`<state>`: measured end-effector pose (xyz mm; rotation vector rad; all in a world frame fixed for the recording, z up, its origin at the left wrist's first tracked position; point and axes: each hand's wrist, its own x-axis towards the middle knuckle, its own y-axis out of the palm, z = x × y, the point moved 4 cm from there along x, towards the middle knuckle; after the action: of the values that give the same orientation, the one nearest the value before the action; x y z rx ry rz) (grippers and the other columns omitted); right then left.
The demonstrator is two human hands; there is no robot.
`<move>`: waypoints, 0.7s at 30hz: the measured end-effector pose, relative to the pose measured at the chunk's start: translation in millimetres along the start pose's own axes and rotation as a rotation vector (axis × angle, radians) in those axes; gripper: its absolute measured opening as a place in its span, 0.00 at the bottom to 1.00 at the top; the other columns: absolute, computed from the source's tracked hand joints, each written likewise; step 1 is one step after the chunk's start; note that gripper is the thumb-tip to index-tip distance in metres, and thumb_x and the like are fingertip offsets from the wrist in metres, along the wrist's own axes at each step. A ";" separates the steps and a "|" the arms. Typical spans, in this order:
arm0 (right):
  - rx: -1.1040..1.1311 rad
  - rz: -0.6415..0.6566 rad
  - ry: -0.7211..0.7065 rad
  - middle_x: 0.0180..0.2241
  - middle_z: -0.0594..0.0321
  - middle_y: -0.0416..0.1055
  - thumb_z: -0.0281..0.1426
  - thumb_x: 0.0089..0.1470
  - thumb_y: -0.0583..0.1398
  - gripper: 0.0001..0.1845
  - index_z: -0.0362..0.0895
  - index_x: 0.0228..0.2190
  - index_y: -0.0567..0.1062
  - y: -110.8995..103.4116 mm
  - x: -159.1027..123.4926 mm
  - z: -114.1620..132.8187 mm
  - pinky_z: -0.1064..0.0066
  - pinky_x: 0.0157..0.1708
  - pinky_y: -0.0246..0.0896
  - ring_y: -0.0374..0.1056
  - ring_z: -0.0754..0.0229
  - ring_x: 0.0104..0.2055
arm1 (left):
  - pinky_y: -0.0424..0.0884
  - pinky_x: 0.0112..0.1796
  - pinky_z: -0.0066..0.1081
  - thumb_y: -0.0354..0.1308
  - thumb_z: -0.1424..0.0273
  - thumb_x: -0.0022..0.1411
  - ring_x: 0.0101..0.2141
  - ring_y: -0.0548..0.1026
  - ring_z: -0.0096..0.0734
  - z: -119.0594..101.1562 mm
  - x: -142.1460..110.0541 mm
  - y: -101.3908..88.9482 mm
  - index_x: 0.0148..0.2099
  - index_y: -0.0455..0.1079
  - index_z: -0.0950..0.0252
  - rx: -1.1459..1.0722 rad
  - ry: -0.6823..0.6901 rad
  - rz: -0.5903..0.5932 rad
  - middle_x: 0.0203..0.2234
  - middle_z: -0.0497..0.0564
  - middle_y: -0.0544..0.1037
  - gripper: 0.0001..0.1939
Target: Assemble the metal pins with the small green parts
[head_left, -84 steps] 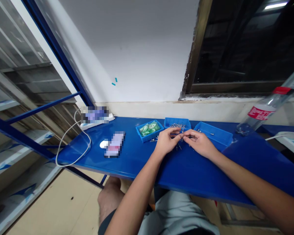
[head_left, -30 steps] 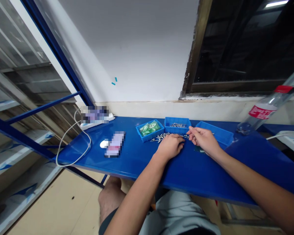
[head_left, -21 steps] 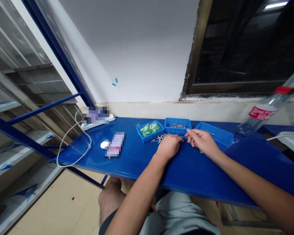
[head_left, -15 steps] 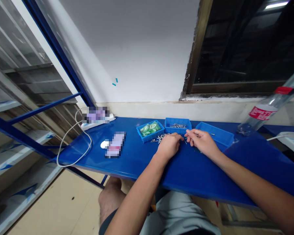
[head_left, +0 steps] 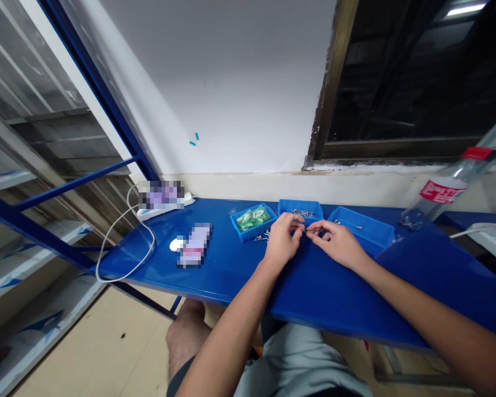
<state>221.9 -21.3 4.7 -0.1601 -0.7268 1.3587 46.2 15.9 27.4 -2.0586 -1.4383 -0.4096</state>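
My left hand [head_left: 281, 237] and my right hand [head_left: 334, 241] meet fingertip to fingertip above the blue table. Both are closed in a pinch at a small silver screw-like piece [head_left: 306, 229], mostly covered by the fingers. Beside my left hand lie loose silver screw-like pieces [head_left: 262, 237], the rest of them hidden behind it. Just beyond the hands a blue bin [head_left: 281, 207] contains more of these thin metal pieces [head_left: 302, 213]. To the right, another blue bin [head_left: 376, 236] has a few pieces in it, one of them plainly visible [head_left: 359, 227].
A third blue bin [head_left: 244, 236] on the left is filled with green-and-clear small packets [head_left: 253, 218]. Farther left are a blurred-out phone [head_left: 196, 242], a white round object [head_left: 176, 244] and a white cable [head_left: 103, 248]. A plastic bottle [head_left: 438, 193] stands at right near the wall.
My left hand has lifted off the loose pile and turned its fingertips toward my right hand. My right hand has moved slightly left, so the fingertips now come together.
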 end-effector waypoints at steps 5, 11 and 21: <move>0.194 0.006 0.023 0.35 0.60 0.76 0.38 0.58 0.65 0.19 0.45 0.50 0.77 5.1 0.4 -3.0 0.69 0.33 0.70 0.72 0.59 0.34 | 0.81 0.46 0.34 0.62 0.75 0.66 0.47 0.82 0.37 -5.6 0.3 0.0 0.60 0.70 0.63 -0.049 -0.028 -0.001 0.54 0.60 0.78 0.20; 0.257 -0.027 0.027 0.37 0.58 0.77 0.39 0.61 0.64 0.14 0.47 0.47 0.77 -0.4 -0.8 0.9 0.66 0.37 0.72 0.75 0.57 0.37 | 0.79 0.42 0.34 0.57 0.60 0.73 0.36 0.84 0.37 -8.9 -3.7 1.2 0.70 0.64 0.62 0.103 -0.179 0.156 0.36 0.52 0.85 0.28; -0.032 -0.036 -0.104 0.39 0.58 0.77 0.41 0.59 0.67 0.12 0.48 0.41 0.83 -4.0 0.6 4.5 0.64 0.32 0.68 0.72 0.56 0.34 | 0.77 0.54 0.41 0.61 0.72 0.68 0.46 0.85 0.40 -0.9 -3.0 0.4 0.76 0.55 0.63 0.080 -0.199 0.145 0.45 0.53 0.87 0.37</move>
<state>222.7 -23.1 10.4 -0.1019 -0.8355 1.3288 45.5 13.0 26.3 -2.1697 -1.3811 -0.0887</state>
